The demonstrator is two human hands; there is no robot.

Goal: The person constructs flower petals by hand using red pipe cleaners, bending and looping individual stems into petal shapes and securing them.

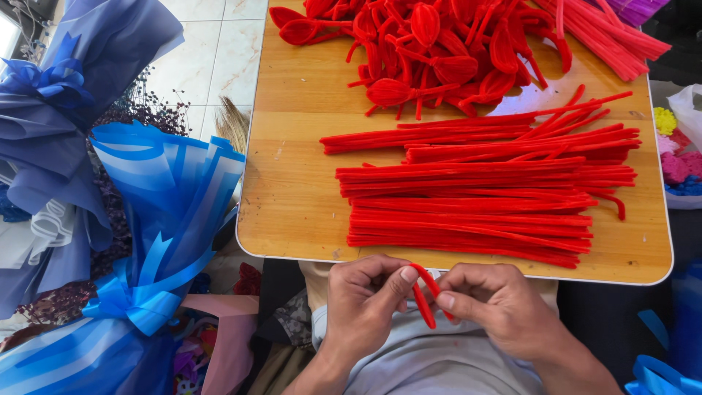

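The left hand (363,298) and right hand (496,301) are both pinching a bent red fuzzy pipe cleaner (426,296) just below the wooden table's (292,197) near edge, over the lap.

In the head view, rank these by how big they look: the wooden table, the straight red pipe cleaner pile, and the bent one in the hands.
1. Wooden table
2. Straight pile
3. Bent pipe cleaner, smallest though nearest the camera

A wooden table (292,183) carries straight red pipe cleaners (475,197) at its centre and folded red petal shapes (431,44) at twelve o'clock. At nine o'clock stand blue wrapped bouquets (161,212) with a ribbon bow (139,300). At three o'clock lie coloured pompoms (676,161).
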